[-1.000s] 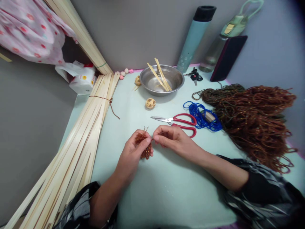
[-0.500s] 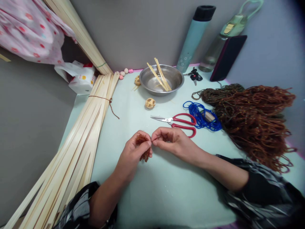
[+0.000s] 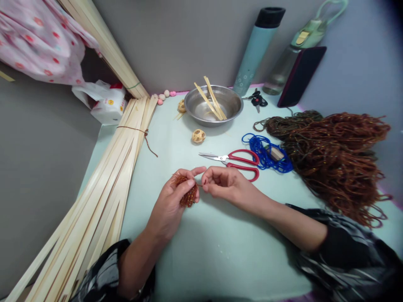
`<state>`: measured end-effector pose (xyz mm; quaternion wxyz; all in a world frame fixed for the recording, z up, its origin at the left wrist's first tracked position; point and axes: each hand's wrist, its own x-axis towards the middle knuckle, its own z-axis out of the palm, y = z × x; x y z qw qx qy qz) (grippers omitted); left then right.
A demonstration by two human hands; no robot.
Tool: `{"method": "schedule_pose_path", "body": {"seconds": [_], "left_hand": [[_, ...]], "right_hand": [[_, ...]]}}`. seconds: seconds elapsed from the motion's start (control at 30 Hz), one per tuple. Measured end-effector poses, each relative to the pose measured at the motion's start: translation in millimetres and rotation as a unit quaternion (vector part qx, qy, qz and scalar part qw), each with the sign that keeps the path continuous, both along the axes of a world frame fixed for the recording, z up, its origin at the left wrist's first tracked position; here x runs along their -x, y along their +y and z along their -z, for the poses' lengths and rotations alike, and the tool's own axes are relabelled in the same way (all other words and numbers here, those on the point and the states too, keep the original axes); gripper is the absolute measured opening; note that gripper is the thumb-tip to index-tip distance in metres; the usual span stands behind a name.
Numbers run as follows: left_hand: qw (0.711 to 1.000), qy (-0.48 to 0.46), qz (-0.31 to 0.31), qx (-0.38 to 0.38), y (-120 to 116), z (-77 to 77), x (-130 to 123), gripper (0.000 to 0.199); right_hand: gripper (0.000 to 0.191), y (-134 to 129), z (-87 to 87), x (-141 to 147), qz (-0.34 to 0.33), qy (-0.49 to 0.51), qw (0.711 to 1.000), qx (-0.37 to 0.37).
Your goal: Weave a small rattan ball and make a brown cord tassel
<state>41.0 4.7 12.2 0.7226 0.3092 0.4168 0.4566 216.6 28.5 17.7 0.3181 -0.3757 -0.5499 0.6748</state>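
Between the thumb and fingers of my left hand [image 3: 171,199] is a small bundle of brown cord [image 3: 189,197], its strands fanned out below the thumb. My left index finger points toward the other hand. My right hand [image 3: 228,182] pinches a thin brown strand that runs a short way to the bundle. Just beyond the hands lie red-handled scissors [image 3: 243,157], blades partly apart and pointing left. A small woven openwork ball [image 3: 198,136] sits behind them. The far end of the pinched strand is hidden by my right fingers.
A metal bowl [image 3: 231,113] with pale strips [image 3: 209,100] stands at the back. Blue cord [image 3: 261,152] and a large heap of brown cord [image 3: 340,159] lie right. A tied bundle of long wooden strips [image 3: 110,176] runs along the left. A tall bottle [image 3: 256,52] leans behind.
My left thumb has shifted and the index finger has stretched out. The cord bundle has turned in my left hand, and a short length of strand now shows between the hands.
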Motion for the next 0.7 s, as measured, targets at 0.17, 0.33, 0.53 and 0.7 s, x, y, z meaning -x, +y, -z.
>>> {"method": "schedule_pose_path", "body": {"seconds": [0.17,0.33,0.53,0.7], "left_hand": [[0.999,0.051,0.008,-0.013,-2.3,3.1,-0.5,0.012],[0.997,0.066,0.046,-0.017,-4.3,6.5,0.5,0.014],[0.994,0.082,0.066,-0.023,-3.3,8.6,-0.1,0.017],[0.997,0.064,0.053,-0.005,-3.5,8.2,-1.3,0.016]], "right_hand": [[0.020,1.9,-4.5,0.8,0.024,0.016,0.999,0.013],[0.023,3.1,-6.0,1.8,0.042,0.023,0.999,0.011],[0.021,1.5,-4.5,1.7,0.033,0.037,0.999,0.017],[0.020,0.3,-3.0,1.3,0.038,0.032,0.998,0.024]]}}
